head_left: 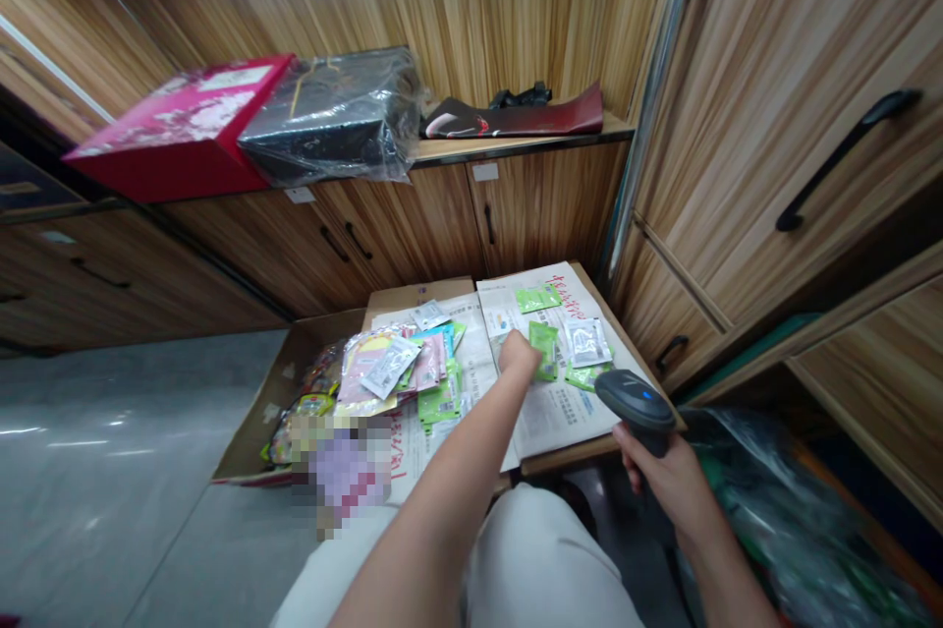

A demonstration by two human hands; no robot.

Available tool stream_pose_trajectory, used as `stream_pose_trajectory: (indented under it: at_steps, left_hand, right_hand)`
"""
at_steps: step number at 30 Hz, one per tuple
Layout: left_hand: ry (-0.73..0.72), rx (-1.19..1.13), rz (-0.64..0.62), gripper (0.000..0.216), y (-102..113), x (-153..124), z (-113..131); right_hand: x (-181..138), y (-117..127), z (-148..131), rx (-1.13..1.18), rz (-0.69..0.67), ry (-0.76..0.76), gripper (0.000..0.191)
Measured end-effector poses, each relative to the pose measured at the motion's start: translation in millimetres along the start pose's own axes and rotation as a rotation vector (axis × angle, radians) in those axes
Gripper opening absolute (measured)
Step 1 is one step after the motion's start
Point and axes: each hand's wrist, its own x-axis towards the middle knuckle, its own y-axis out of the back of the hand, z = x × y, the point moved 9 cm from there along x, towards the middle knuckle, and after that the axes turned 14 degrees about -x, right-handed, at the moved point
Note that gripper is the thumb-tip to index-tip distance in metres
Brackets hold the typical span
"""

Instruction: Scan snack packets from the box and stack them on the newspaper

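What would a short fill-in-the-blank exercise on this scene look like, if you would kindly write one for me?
1. The right grip holds a dark handheld barcode ______.
2. The left grip is beside a green packet, above printed sheets of ______.
3. As seen here, the plastic-wrapped dark box stands to the ______ of the red box.
4. The long cabinet handle at the far right is coloured ______.

Missing words: scanner; newspaper; right; black.
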Motion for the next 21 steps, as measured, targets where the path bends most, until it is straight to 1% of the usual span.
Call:
stream_pose_trajectory:
  at_steps: [2,4,6,9,11,14,21]
  left_hand:
    - [-0.054,-0.098,0.034,0.034,24,0,4]
    - [-0.088,-0.248,0.061,0.032,50,-2,4]
    - [-0.087,-0.449,0.023,0.026,69,-7,0]
    - [-0.067,-0.756,-0.079,0.022,86,-17,-10]
    - [-0.05,-0.884,-0.093,0.023,93,-22,-20]
    - [-0.022,-0.918,-0.07,0.024,96,-24,-34]
    - [-0.023,-0.892,-0.058,0.019,95,-19,-37]
  right_hand:
    - [-3,-1,-6,-0.009,-0.014,0.022,0.041]
    - [-6,-4,-12,-0.021,-0.033,0.042,0.041]
    - [-10,-8,-18,-0.032,-0.054,0.066,0.04]
    - [-18,-17,-25,-0.051,-0.092,0.099,0.038]
    - [-23,-23,-30,-0.07,-0.113,0.119,0.037]
    - [-30,-27,-37,-0.11,-0.119,0.139,0.034]
    - [-36,-28,-45,-0.16,-0.139,0.135,0.034]
